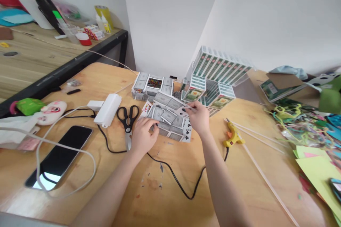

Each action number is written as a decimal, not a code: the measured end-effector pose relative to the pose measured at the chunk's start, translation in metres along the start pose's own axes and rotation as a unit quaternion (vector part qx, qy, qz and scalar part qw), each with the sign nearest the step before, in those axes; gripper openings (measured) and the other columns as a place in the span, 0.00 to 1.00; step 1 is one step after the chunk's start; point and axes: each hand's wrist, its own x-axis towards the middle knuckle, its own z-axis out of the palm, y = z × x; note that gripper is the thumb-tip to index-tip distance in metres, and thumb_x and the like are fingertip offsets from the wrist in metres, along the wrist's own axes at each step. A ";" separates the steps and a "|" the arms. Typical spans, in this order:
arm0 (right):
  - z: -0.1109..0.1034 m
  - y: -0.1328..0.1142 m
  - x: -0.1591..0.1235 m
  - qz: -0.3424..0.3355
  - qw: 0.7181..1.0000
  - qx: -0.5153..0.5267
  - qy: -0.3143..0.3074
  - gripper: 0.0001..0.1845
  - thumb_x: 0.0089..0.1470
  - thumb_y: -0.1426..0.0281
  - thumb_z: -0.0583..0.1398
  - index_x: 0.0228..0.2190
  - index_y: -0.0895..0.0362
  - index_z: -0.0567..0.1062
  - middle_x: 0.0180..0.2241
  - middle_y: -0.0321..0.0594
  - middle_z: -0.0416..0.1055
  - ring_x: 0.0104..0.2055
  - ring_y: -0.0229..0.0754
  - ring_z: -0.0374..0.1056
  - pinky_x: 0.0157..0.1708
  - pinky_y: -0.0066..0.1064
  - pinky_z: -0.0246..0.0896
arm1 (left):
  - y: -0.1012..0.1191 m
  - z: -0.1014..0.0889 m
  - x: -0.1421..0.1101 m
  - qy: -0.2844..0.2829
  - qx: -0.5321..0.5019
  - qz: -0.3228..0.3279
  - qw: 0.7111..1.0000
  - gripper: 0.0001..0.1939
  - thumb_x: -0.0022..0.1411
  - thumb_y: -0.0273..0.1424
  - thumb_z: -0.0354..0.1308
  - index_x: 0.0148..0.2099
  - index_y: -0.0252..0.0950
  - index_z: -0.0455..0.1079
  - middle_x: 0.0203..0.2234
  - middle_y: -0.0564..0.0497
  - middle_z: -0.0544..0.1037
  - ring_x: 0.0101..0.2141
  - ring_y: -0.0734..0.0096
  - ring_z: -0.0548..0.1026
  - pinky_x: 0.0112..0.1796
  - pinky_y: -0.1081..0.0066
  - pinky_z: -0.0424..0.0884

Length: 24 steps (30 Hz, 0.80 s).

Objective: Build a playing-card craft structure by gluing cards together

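In the middle of the table lies a panel of joined playing cards [173, 129], mostly grey backs, with a five of clubs at its right end. My left hand [144, 134] is closed at the panel's left edge, thumb near the index finger; a small dark spot shows between them. My right hand [199, 116] pinches the right end of a folded strip of playing cards [168, 101], which slants above the panel. Behind them stands a box-like piece built of cards [152, 86]. Black-handled scissors [128, 120] lie beside my left hand, their blades partly hidden by it.
Stacked green-and-white card boxes [220, 78] stand behind my right hand. A yellow glue gun [232, 135] with its black cord and clear glue sticks [266, 179] lies right. On the left are a phone [60, 156], a white adapter [108, 110] and loose cables.
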 end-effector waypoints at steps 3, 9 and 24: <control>-0.002 0.007 0.002 -0.033 0.997 -0.039 0.065 0.03 0.46 0.72 0.55 0.23 0.54 0.67 0.32 0.39 0.72 0.38 0.44 0.66 0.39 0.34 0.57 | 0.000 0.000 0.000 0.001 -0.010 -0.004 1.000 0.08 0.56 0.26 0.50 0.34 0.37 0.71 0.31 0.49 0.75 0.37 0.63 0.72 0.42 0.63 0.67; 0.003 0.018 -0.005 -0.071 0.989 -0.117 0.057 0.08 0.50 0.74 0.51 0.27 0.54 0.69 0.32 0.42 0.72 0.39 0.45 0.65 0.39 0.34 0.56 | -0.001 0.001 0.000 -0.007 -0.012 -0.007 1.000 0.08 0.57 0.26 0.50 0.35 0.37 0.71 0.32 0.48 0.75 0.37 0.64 0.72 0.42 0.63 0.67; -0.002 0.014 0.002 -0.108 0.970 -0.213 0.046 0.11 0.52 0.71 0.50 0.30 0.55 0.72 0.29 0.44 0.70 0.36 0.47 0.63 0.36 0.34 0.56 | -0.002 0.003 0.000 -0.003 -0.026 -0.017 1.000 0.08 0.56 0.26 0.51 0.35 0.38 0.71 0.31 0.49 0.76 0.36 0.64 0.73 0.42 0.63 0.69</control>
